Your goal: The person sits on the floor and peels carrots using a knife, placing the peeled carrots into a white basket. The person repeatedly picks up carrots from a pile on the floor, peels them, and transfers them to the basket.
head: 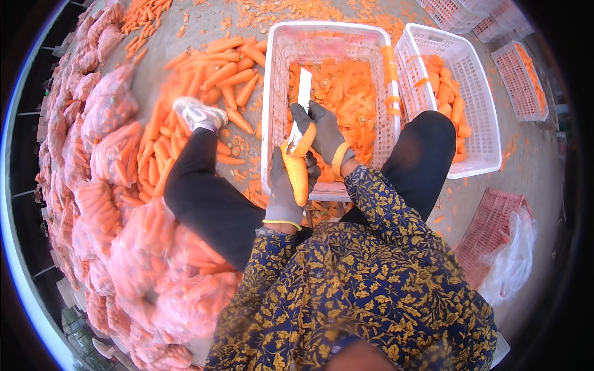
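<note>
My left hand, in a grey glove with a yellow cuff, grips a carrot whose tapered end points toward me. In my right hand, also gloved, is a long, flat, pale peeling tool. Its lower end lies against the upper part of the carrot, where a wide strip of peel curls up beside my fingers. Another peel strip hangs over the right glove's wrist. Both hands are above the near left part of a white plastic crate, which holds a heap of carrot peelings.
Loose carrots are piled on the floor at left, by my shoe. Beyond them stand pink mesh sacks of carrots. On the right are a white crate of peeled carrots and a red crate with a plastic bag.
</note>
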Action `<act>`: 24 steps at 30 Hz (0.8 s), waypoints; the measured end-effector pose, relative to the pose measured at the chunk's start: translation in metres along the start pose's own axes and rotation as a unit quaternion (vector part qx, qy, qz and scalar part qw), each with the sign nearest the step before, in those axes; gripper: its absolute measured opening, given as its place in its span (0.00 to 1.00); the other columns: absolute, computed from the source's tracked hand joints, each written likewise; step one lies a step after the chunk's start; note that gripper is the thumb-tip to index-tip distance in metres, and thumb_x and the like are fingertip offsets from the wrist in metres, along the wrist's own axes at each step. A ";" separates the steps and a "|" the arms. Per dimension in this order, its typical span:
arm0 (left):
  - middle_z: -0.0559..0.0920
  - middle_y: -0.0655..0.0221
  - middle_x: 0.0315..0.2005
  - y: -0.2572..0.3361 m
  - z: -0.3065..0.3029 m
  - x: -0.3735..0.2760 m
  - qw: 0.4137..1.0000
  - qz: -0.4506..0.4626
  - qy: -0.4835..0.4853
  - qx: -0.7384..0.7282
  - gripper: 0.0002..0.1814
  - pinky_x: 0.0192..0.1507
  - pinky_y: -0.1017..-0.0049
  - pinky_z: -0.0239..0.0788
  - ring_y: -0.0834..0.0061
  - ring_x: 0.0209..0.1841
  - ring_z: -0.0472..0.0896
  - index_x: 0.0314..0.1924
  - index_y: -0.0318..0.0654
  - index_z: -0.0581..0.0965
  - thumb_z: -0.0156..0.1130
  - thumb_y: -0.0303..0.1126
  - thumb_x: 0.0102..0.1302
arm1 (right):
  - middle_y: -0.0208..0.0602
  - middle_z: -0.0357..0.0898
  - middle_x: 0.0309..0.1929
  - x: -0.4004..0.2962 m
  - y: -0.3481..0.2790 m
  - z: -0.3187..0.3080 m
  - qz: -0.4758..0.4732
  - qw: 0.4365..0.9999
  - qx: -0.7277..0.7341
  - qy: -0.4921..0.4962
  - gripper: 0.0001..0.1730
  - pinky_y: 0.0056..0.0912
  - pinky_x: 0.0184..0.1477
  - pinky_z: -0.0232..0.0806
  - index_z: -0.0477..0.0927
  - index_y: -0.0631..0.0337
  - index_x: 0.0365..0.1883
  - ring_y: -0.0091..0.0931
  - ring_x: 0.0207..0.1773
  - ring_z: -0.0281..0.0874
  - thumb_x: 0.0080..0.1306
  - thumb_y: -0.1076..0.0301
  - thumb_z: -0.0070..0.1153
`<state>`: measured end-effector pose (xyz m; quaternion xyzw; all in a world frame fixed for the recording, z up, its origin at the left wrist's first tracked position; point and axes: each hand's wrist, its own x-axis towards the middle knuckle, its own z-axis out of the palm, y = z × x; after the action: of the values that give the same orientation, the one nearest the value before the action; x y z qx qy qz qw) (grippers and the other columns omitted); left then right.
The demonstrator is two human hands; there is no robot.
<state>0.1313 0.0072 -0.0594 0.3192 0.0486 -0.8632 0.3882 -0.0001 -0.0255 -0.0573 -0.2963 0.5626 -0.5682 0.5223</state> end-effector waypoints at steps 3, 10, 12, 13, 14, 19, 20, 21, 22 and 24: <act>0.76 0.64 0.33 0.009 -0.015 0.001 0.999 0.007 -0.034 0.015 0.33 0.30 0.77 0.65 0.74 0.30 0.71 0.55 0.32 0.72 0.50 0.59 0.71 | 0.24 0.68 0.23 0.003 -0.001 0.012 -0.047 0.991 -0.128 -0.005 0.20 0.25 0.28 0.59 0.75 0.65 0.32 0.16 0.27 0.60 0.70 0.54 0.59; 0.77 0.67 0.32 0.011 0.006 -0.008 0.987 0.056 0.030 0.150 0.36 0.26 0.76 0.66 0.76 0.28 0.72 0.58 0.40 0.72 0.41 0.66 0.72 | 0.23 0.73 0.29 -0.004 0.006 0.013 -0.005 1.000 -0.023 -0.015 0.18 0.22 0.30 0.62 0.77 0.63 0.39 0.14 0.30 0.65 0.68 0.55 0.62; 0.77 0.67 0.32 0.019 0.006 -0.012 0.986 0.027 -0.011 0.163 0.36 0.26 0.76 0.66 0.76 0.28 0.73 0.59 0.41 0.72 0.42 0.66 0.72 | 0.25 0.76 0.31 -0.013 -0.003 0.016 -0.037 0.997 -0.063 -0.006 0.19 0.23 0.30 0.62 0.77 0.63 0.39 0.14 0.31 0.66 0.66 0.54 0.64; 0.77 0.68 0.31 0.017 0.007 -0.013 0.985 0.031 -0.004 0.172 0.35 0.26 0.76 0.66 0.76 0.27 0.73 0.59 0.41 0.72 0.42 0.65 0.72 | 0.26 0.75 0.30 -0.015 -0.002 0.016 -0.064 0.996 -0.066 0.002 0.19 0.24 0.30 0.62 0.77 0.63 0.38 0.15 0.30 0.66 0.66 0.54 0.63; 0.77 0.68 0.31 0.014 0.009 -0.013 0.983 0.035 0.004 0.181 0.35 0.26 0.76 0.66 0.76 0.27 0.73 0.58 0.41 0.72 0.42 0.65 0.72 | 0.26 0.75 0.28 -0.017 -0.002 0.016 -0.090 0.994 -0.067 0.010 0.19 0.24 0.29 0.62 0.77 0.64 0.37 0.15 0.29 0.66 0.67 0.54 0.63; 0.75 0.71 0.29 0.009 0.006 -0.017 0.978 0.025 0.023 0.206 0.33 0.25 0.80 0.61 0.79 0.26 0.71 0.51 0.38 0.74 0.48 0.65 0.70 | 0.33 0.70 0.19 0.005 0.015 0.014 -0.055 0.976 -0.188 0.096 0.21 0.29 0.26 0.61 0.75 0.68 0.30 0.18 0.24 0.64 0.68 0.54 0.57; 0.74 0.71 0.29 0.008 0.005 -0.020 0.980 0.010 0.035 0.198 0.33 0.24 0.80 0.61 0.79 0.26 0.71 0.49 0.37 0.74 0.48 0.64 0.70 | 0.32 0.70 0.20 0.017 0.027 0.010 -0.092 0.973 -0.164 0.131 0.21 0.29 0.27 0.60 0.75 0.67 0.31 0.18 0.25 0.63 0.69 0.54 0.57; 0.73 0.72 0.28 0.006 0.002 -0.020 0.981 -0.005 0.045 0.187 0.33 0.24 0.80 0.60 0.80 0.26 0.70 0.48 0.37 0.74 0.47 0.64 0.70 | 0.31 0.70 0.21 0.029 0.036 0.003 -0.130 0.967 -0.144 0.166 0.21 0.30 0.27 0.60 0.74 0.67 0.31 0.18 0.25 0.62 0.69 0.54 0.57; 0.74 0.72 0.30 0.002 0.011 -0.033 0.975 -0.009 0.042 0.218 0.33 0.25 0.80 0.60 0.80 0.26 0.70 0.48 0.35 0.73 0.48 0.64 0.70 | 0.30 0.70 0.22 0.037 0.033 -0.004 -0.088 0.979 -0.094 0.160 0.21 0.30 0.28 0.60 0.75 0.67 0.33 0.18 0.26 0.62 0.69 0.54 0.56; 0.75 0.71 0.28 -0.002 0.011 -0.038 0.980 -0.020 0.006 0.200 0.35 0.26 0.77 0.67 0.76 0.26 0.74 0.47 0.34 0.74 0.46 0.65 0.71 | 0.27 0.72 0.25 0.050 0.017 -0.029 -0.030 0.981 -0.119 0.152 0.21 0.30 0.29 0.61 0.76 0.67 0.38 0.19 0.27 0.64 0.70 0.53 0.55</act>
<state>0.1433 0.0294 -0.0286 0.3944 -0.1165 -0.8613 0.2984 -0.0366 -0.0594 -0.0912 -0.2832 0.6902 -0.5507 0.3744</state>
